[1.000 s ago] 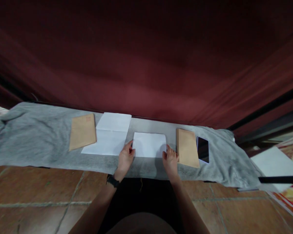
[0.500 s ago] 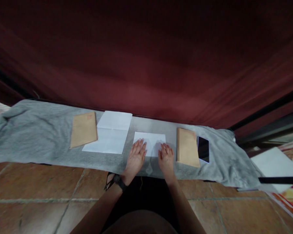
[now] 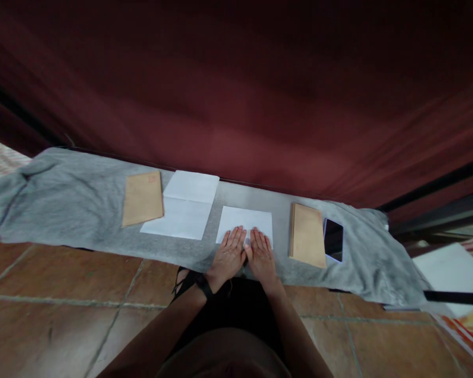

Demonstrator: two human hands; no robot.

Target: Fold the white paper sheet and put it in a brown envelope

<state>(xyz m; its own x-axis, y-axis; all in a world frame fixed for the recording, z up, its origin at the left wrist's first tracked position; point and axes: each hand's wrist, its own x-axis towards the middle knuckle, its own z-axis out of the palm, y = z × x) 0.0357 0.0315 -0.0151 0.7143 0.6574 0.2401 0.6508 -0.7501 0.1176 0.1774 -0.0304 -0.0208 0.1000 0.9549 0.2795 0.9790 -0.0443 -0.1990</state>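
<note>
A folded white sheet of paper (image 3: 247,216) lies in front of me on the grey cloth (image 3: 90,220). My left hand (image 3: 230,254) rests flat on its near edge, fingers stretched out. Beside it, almost touching, my right hand (image 3: 261,255) presses flat on the same edge, its fingers straight. Neither hand grips anything. To the left is an unfolded white sheet (image 3: 187,215) with a crease across it. A brown envelope (image 3: 142,199) overlaps that sheet's left side. On the right lies a stack of brown envelopes (image 3: 308,236).
A phone (image 3: 333,240) with a dark screen lies right of the envelope stack. Behind the cloth-covered surface rises a dark red fabric wall (image 3: 236,121). White paper (image 3: 453,268) and a black bar (image 3: 457,297) are at the far right. Tiled floor (image 3: 63,283) shows below.
My hands have moved closer together, now side by side at the folded paper's near edge. The whole view has shifted slightly. The envelopes and phone stay in place on the cloth.
</note>
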